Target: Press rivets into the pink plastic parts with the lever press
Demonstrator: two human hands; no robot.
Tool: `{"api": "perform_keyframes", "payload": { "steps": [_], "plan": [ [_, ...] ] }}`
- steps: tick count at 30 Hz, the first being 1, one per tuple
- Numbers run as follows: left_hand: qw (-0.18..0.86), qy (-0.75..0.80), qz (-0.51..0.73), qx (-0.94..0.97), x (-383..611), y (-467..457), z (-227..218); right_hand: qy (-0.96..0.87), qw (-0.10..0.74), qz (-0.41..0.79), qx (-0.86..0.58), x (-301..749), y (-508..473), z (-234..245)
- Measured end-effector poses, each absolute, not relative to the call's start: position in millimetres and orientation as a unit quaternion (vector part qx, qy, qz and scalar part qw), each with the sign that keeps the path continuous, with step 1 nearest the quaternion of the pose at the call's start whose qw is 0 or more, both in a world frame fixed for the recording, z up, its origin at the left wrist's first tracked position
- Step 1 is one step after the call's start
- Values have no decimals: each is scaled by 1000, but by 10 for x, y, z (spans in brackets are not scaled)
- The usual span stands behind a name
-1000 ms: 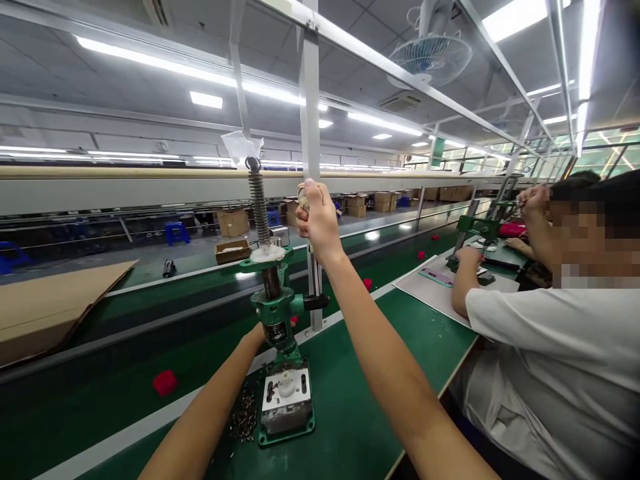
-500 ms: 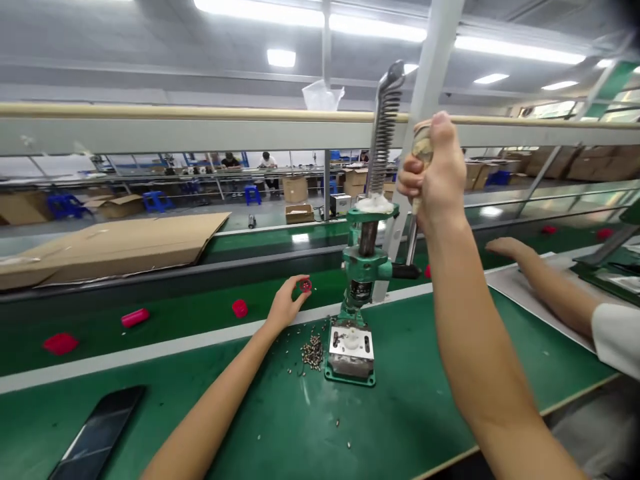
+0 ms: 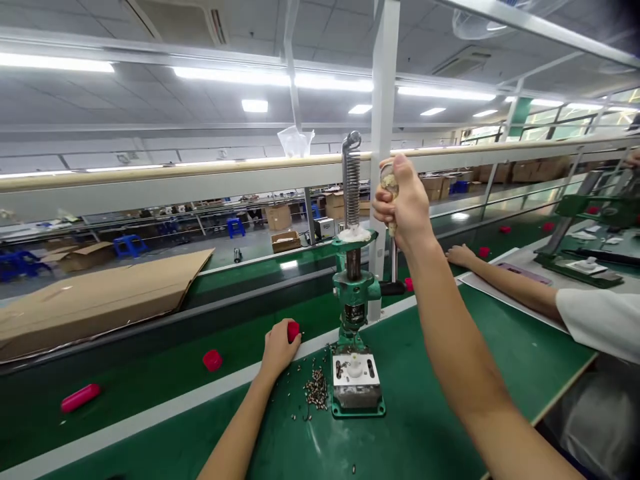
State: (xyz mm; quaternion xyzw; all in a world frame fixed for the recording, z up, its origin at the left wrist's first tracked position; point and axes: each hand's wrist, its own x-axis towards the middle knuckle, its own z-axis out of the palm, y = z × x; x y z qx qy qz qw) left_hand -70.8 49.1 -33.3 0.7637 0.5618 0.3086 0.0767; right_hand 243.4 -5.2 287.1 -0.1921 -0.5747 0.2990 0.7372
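Observation:
My left hand is over the near edge of the green belt, its thumb and fingers closed around a small red plastic cap. My right hand is raised and wrapped round the taped handle of a green hand press. A white fitting sits on the plate at the press's base, with nothing red on it. Beside the base, small metal pins lie in a loose pile on the green tabletop.
On the belt lie a red cap and a long pink-red tube. Flattened cardboard lies beyond. At right, a co-worker's arm reaches toward the belt, near a second press. A white post rises behind my press.
The view has tilted up and shifted. My left hand still has the red cap, now turned so its closed side shows. The belt's red pieces sit farther left; the co-worker's hand is nearer the belt.

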Motion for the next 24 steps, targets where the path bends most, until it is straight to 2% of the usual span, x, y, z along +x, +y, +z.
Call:
{"api": "perform_keyframes", "payload": {
  "steps": [10, 20, 24],
  "plan": [
    [22, 530, 371, 762, -704, 391, -258, -575, 733, 307, -192, 2442, -40, 2872],
    [30, 456, 241, 856, -470, 230, -254, -578, 730, 311, -190, 2448, -46, 2865],
    [36, 468, 241, 849, -462, 264, -243, -580, 729, 303, -199, 2455, -43, 2855]
  ]
}}
